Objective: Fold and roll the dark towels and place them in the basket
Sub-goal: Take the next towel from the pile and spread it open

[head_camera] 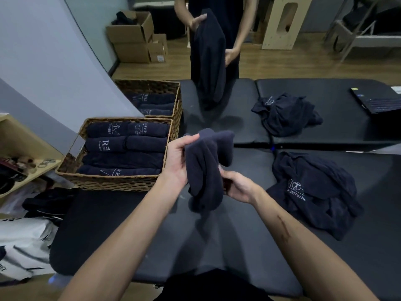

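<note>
A dark navy towel point(207, 168) hangs folded between my hands above the black padded table point(130, 235). My left hand point(179, 161) grips its upper left edge. My right hand point(238, 187) holds its lower right side from behind. To the left stands a woven basket point(112, 181) with several rolled dark towels in rows. A loose pile of dark towels point(314, 192) with a white logo lies on the table to my right.
A large mirror ahead reflects the basket, the towel pile, the table and me holding a towel. A laptop point(377, 101) shows in the reflection at far right. A wooden shelf point(26, 153) and white bags point(23, 246) sit at left.
</note>
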